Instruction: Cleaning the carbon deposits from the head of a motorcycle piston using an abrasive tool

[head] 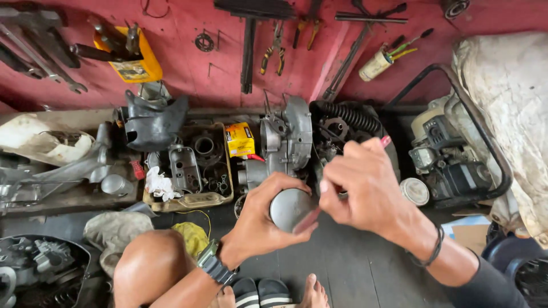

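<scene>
Near the centre of the frame, my left hand (260, 219) was closed around a grey metal piston (290, 206), its round crown turned up toward me. My right hand (362, 185) was pinched shut on a thin red-handled tool (385, 141); the handle end poked up past my knuckles, and the reddish tip (306, 221) lay against the piston's lower right edge. Just above my hands stood an engine casing (287, 140), with a yellow box (239, 139) to its left and a tray of parts (194, 199) beyond that. Pliers (273, 53) hung on the red wall (188, 63) at upper centre. A small generator (445, 154) sat at right.
</scene>
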